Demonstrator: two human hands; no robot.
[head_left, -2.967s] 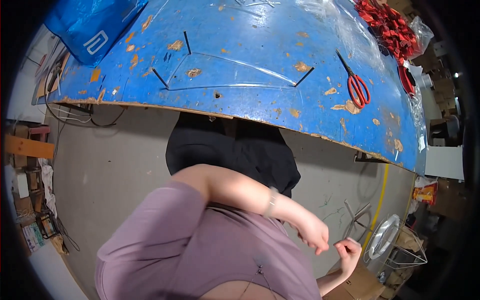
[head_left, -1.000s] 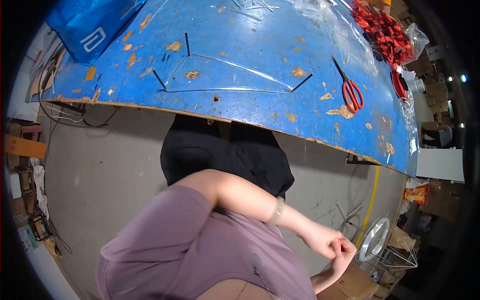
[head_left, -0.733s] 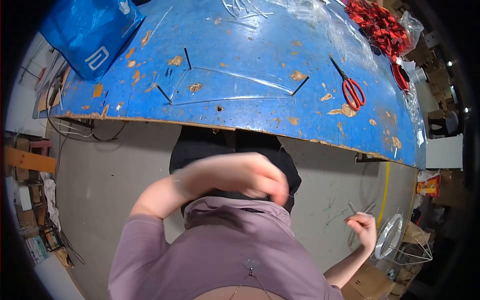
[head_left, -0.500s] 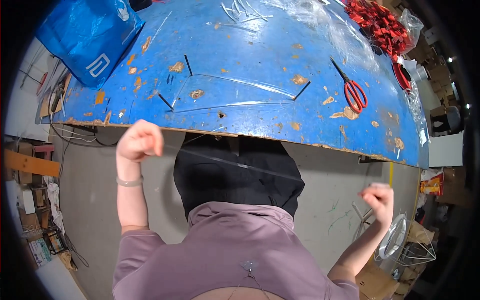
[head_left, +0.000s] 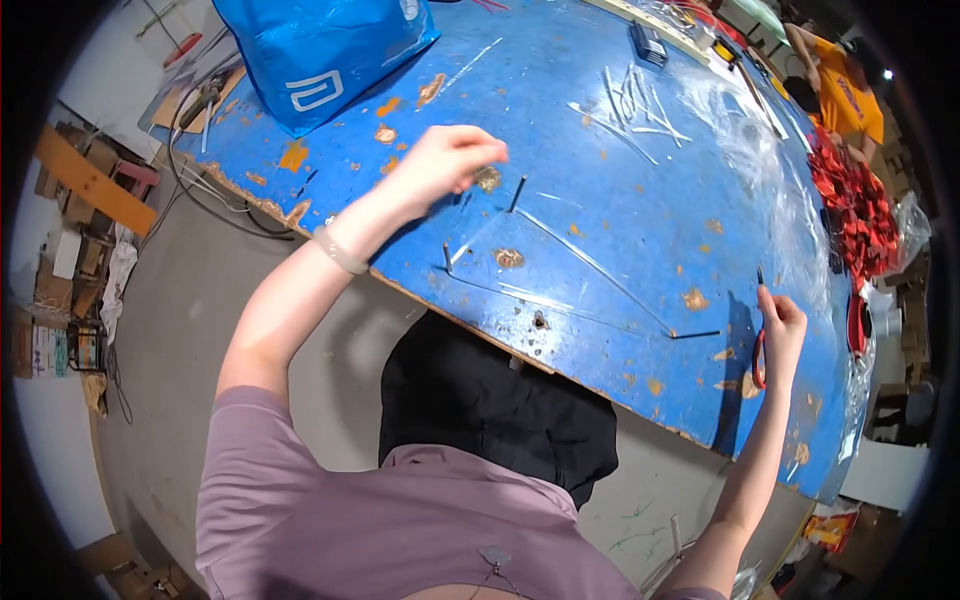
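One pair of red-handled, dark-bladed scissors [head_left: 758,362] had just been grabbed, filling the right hand's [head_left: 784,322] closed grip; whether the pinched left hand [head_left: 445,162] held anything couldn't be told.

Left grip [head_left: 445,163] half-curled, right grip [head_left: 784,325] closed, arms [head_left: 290,295] spread forward

- A workshop
- Chipped, worn blue counter [head_left: 620,220] with standing black pegs [head_left: 518,194]
- Person in orange [head_left: 848,95] at two o'clock
- Cardboard boxes [head_left: 110,556] at eight o'clock
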